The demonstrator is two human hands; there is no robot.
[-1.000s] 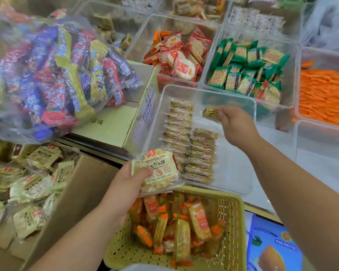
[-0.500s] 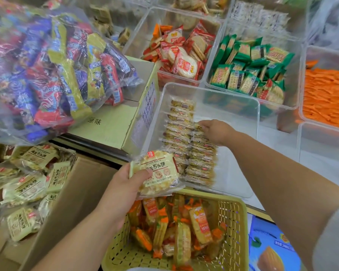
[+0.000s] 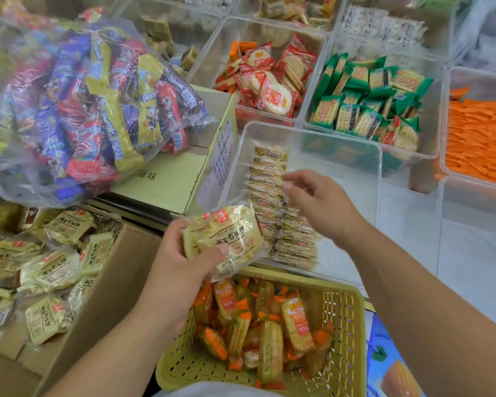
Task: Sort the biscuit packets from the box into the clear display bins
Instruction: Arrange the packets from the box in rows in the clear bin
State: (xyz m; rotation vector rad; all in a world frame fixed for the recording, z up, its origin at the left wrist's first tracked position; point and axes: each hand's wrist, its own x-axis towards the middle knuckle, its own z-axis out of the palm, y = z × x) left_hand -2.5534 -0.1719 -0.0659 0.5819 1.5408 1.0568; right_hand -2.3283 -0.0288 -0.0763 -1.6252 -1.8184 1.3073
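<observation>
My left hand [image 3: 181, 267] grips a small stack of pale yellow biscuit packets [image 3: 226, 236] just above the near edge of a clear display bin [image 3: 338, 144]. Inside that bin, two rows of the same packets [image 3: 272, 207] stand on edge along its left side. My right hand [image 3: 321, 202] hovers over those rows with fingers loosely spread and nothing in it, its fingertips pointing toward the held stack. The open cardboard box [image 3: 109, 285] at the lower left holds several more of these packets [image 3: 49, 270].
A yellow plastic basket [image 3: 344, 339] of orange-striped packets sits right below my hands. A big clear bag of mixed snacks [image 3: 78, 110] lies on a closed carton [image 3: 166, 179] at the left. Behind are bins with red packets [image 3: 267, 81], green packets [image 3: 364, 104] and orange ones [image 3: 478, 138].
My right hand set its packet into the second row, then let go and drew back toward my left hand. The left hand kept hold of its stack.
</observation>
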